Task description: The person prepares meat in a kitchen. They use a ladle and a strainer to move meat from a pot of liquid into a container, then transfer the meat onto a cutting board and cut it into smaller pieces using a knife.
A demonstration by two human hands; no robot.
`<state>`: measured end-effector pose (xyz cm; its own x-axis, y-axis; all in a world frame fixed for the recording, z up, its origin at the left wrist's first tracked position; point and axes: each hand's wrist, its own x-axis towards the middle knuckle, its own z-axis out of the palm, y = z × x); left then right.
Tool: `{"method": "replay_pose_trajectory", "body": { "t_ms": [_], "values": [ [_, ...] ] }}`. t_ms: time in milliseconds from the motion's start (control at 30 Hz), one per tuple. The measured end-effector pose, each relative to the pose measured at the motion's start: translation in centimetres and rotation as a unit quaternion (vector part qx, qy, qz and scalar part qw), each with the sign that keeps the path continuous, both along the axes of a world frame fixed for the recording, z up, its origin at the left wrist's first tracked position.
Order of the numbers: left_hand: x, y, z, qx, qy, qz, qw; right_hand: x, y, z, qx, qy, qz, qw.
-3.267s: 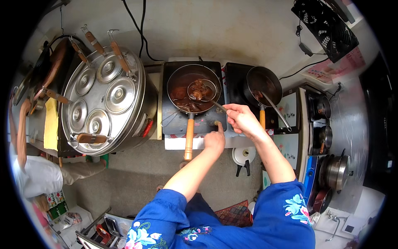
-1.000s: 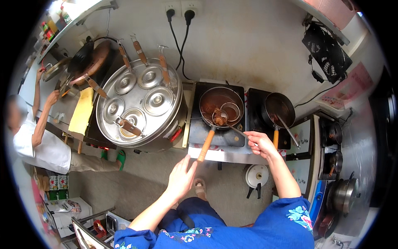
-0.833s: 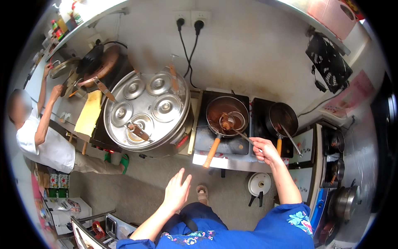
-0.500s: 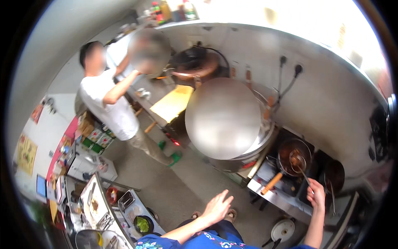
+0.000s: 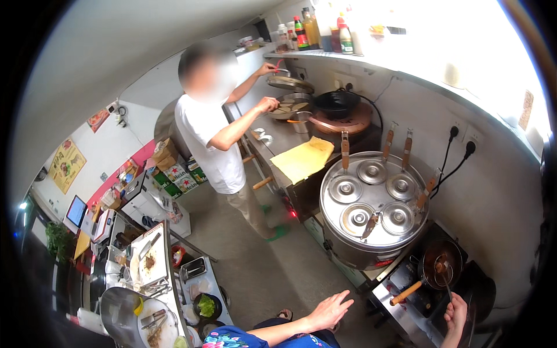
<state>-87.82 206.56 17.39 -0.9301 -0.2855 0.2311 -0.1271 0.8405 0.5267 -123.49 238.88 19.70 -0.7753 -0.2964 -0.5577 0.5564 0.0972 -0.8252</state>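
Note:
My right hand grips the thin handle of a ladle. The ladle's bowl rests inside a dark frying pan with a light wooden handle, and brownish food or sauce shows around it. The pan stands on a stove at the lower right. Away from the stove, my left hand hangs over the floor with its fingers stretched out, open and holding nothing.
A large steel cooker with several small lids and wooden-handled tools stands beyond the stove. A co-worker in a white shirt works at a round griddle pan. At left is a worktable with a cutting board.
The view has swung left, so the stove, cooker and co-worker sit further right and lower. My right hand keeps its hold on the ladle in the pan; my left hand stays outstretched.

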Motion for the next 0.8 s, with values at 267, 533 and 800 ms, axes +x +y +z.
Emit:
{"method": "replay_pose_trajectory", "body": {
  "t_ms": [267, 533, 800],
  "values": [
    [0.3, -0.1, -0.1, 0.011, -0.003, -0.001, 1.0, -1.4, 0.3, -2.3, -0.022, 0.007, 0.008, 1.0],
    [-0.1, 0.0, -0.9, 0.009, -0.004, -0.011, 1.0, -1.9, 0.9, -3.2, -0.024, 0.003, 0.006, 1.0],
    [0.5, -0.1, -0.7, 0.026, -0.037, -0.017, 0.999, -0.3, 0.3, -1.1, -0.019, 0.017, -0.025, 0.999]
  ]
}}
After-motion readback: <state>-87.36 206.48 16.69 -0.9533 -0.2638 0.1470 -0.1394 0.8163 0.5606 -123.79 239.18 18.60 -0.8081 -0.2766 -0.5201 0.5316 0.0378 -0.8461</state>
